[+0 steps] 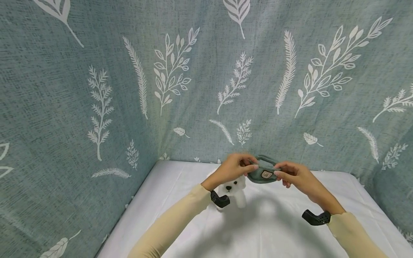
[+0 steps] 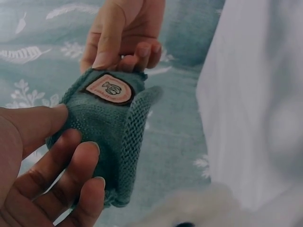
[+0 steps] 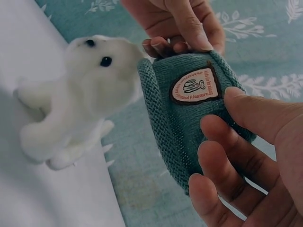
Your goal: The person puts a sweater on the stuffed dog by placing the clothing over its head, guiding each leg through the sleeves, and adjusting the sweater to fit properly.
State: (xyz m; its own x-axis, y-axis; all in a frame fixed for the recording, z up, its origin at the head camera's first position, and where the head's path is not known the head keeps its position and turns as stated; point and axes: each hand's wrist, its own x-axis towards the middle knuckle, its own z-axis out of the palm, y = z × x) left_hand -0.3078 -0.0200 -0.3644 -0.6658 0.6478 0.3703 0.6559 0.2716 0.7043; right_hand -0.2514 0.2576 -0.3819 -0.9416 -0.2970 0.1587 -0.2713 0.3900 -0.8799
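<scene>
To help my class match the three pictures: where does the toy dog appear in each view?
Head: the toy dog is below and just right of centre, partly behind the left hand.
Left wrist: only blurred white fur and a dark spot show, at the bottom edge, right of centre.
Right wrist: its head and body are in the left half.
Shared landmark: the patch on the green knit.

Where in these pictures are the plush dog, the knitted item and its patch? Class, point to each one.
Plush dog (image 3: 73, 111): right wrist view, on its body.
Knitted item (image 2: 102, 122): left wrist view, on its knitted surface.
Patch (image 3: 195, 86): right wrist view, on its printed middle.
</scene>
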